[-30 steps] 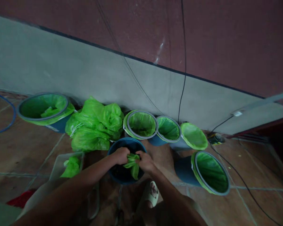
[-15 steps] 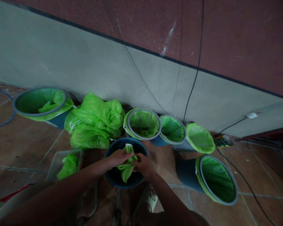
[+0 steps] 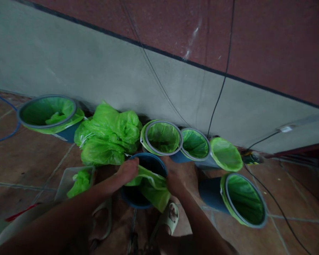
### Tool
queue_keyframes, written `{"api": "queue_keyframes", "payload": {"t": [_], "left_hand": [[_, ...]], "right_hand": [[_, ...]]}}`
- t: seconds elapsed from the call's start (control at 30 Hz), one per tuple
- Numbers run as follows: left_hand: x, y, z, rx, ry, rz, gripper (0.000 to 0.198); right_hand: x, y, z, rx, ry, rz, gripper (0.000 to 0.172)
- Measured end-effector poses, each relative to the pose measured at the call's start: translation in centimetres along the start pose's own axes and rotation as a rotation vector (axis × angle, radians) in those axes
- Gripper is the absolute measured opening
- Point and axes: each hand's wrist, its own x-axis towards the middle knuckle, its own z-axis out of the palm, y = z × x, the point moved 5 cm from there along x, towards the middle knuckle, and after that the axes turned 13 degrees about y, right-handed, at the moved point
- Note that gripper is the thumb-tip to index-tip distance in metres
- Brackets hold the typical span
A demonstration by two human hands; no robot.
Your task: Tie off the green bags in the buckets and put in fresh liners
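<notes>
A dark blue bucket point(image 3: 151, 161) stands on the tiled floor just in front of me. Over its mouth a green plastic bag point(image 3: 151, 187) is stretched open. My left hand point(image 3: 128, 170) is closed on the bag's edge at the bucket's left rim. At the right rim, my right hand point(image 3: 173, 180) grips the bag's other edge. The bag sags down over the near side of the bucket.
Several blue buckets lined with green bags point(image 3: 162, 137) stand along the grey wall, one point(image 3: 243, 199) lying on its side at right. A heap of green bags point(image 3: 108, 136) lies left of the bucket, and a clear box point(image 3: 66, 182) holds another. Cables hang down the wall.
The bag was bunched between both hands over the bucket. My hands have moved apart to opposite rims, spreading the bag open across the mouth.
</notes>
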Motion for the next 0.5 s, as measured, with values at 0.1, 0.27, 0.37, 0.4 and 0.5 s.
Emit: {"api": "queue_keyframes", "payload": {"t": [0.1,0.27,0.37,0.4,0.5], "left_hand": [[0.0,0.5,-1.0,0.141,0.059,0.181,0.028],[-0.8,3.0,-0.7,0.043,0.072,0.449,0.022],[-1.5,4.5,-0.8,-0.043,0.074,0.582,0.021],[-1.7,4.7,-1.0,-0.059,0.093,0.595,0.02],[-2.3,5.1,-2.0,-0.058,0.229,0.545,0.036]], "right_hand": [[-0.3,1.2,-1.2,-0.111,-0.068,0.036,0.027],[-0.6,-1.8,-2.4,-0.005,0.067,-0.13,0.056],[-0.8,-4.2,-2.2,0.078,0.107,-0.236,0.046],[-0.8,-4.7,-2.0,0.087,0.081,-0.256,0.034],[-0.5,-4.9,-1.4,0.112,0.061,-0.232,0.021]]}}
